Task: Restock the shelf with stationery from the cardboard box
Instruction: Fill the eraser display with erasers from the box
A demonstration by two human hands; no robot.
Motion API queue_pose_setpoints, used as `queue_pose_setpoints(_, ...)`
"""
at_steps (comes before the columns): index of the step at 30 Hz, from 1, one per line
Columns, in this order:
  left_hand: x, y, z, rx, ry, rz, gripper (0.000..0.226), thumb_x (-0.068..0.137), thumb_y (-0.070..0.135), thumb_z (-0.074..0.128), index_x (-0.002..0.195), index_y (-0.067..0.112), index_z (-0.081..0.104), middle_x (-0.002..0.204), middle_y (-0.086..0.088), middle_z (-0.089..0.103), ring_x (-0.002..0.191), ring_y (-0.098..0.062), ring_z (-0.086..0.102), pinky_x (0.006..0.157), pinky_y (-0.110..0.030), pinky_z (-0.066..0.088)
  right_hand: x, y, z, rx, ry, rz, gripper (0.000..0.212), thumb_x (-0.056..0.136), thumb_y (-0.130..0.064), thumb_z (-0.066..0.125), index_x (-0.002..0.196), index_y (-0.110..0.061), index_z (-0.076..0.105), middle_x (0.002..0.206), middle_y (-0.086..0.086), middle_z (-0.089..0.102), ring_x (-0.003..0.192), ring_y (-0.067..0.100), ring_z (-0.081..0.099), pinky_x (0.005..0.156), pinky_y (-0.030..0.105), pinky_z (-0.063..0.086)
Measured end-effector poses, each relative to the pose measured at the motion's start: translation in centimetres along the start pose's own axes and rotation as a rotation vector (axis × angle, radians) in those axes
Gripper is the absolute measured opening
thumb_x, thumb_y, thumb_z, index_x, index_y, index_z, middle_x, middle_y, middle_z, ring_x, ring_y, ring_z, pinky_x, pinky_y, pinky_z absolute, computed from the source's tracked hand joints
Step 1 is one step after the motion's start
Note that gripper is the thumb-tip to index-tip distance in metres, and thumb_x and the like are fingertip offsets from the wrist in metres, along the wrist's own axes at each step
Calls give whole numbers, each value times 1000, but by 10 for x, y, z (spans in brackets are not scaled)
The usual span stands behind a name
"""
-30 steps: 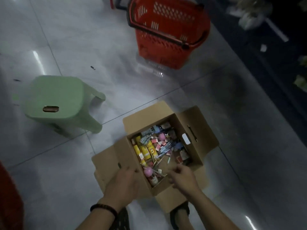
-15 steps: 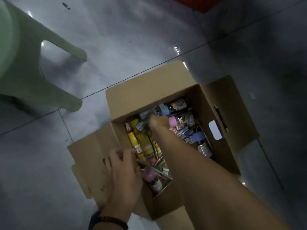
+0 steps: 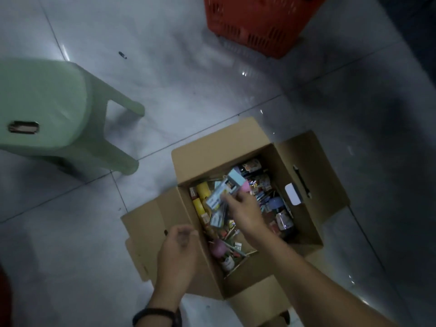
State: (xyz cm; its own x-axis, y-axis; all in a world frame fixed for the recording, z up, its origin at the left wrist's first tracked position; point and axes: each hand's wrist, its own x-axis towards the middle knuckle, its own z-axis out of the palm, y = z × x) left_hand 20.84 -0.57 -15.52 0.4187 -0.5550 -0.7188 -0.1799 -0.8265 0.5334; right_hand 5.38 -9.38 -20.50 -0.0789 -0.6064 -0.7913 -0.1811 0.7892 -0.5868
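An open cardboard box stands on the floor, filled with mixed stationery: yellow tubes, a pink item, small jars and pens. My right hand is over the box and grips a bundle of pale blue stationery packets, lifted above the other contents. My left hand hovers over the box's left flap, fingers loosely curled and holding nothing. A dark band sits on my left wrist.
A pale green plastic stool stands on the tiled floor to the left. A red shopping basket sits at the top. A dark strip runs along the far right. A red thing shows at the lower left edge.
My right hand, which reached deep into the box, has pulled back up holding the blue packets. My left hand has come off the box edge.
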Motion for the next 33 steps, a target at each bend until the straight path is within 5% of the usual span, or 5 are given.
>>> queue_pose_setpoints(7, -137, 108, -108, -570, -546, -271, 61, 101, 65, 39, 142, 27, 62, 131, -12, 74, 120, -35, 72, 101, -55, 57, -261, -142, -28, 6, -170, -127, 13, 105, -15, 64, 110, -14, 75, 102, 3, 82, 95, 23, 79, 82, 41, 64)
queue_pose_setpoints(13, -296, 194, -242, -787, -608, -87, 44, 114, 34, 33, 144, 16, 59, 130, -17, 73, 99, -29, 75, 69, -37, 61, -434, -255, -16, -194, -156, -460, 12, 98, -23, 70, 97, -29, 80, 95, -4, 76, 87, 10, 72, 73, 23, 55)
queue_pose_setpoints(21, -485, 184, -387, -981, -274, 185, 25, 104, 34, 54, 122, 30, 70, 107, -19, 72, 76, -33, 65, 71, -44, 57, -607, -334, 30, -223, -567, -635, 86, 88, 4, 80, 150, -47, 50, 110, 8, 71, 96, 24, 76, 80, 45, 66)
queue_pose_setpoints(27, -624, 111, -460, -1199, 199, 291, 38, 103, 31, 59, 140, 26, 59, 104, -26, 72, 77, -36, 67, 67, -42, 56, -745, -328, 117, -482, -1029, -811, 72, 82, 3, 85, 132, -45, 65, 102, 6, 73, 88, 27, 74, 83, 52, 64)
queue_pose_setpoints(33, -753, 4, -509, -1277, 678, 391, 31, 109, 14, 55, 133, 32, 61, 122, -24, 73, 95, -45, 73, 68, -48, 60, -918, -270, 192, -587, -1379, -1041, 45, 90, 0, 80, 121, -30, 65, 105, -9, 78, 97, 9, 74, 81, 21, 59)
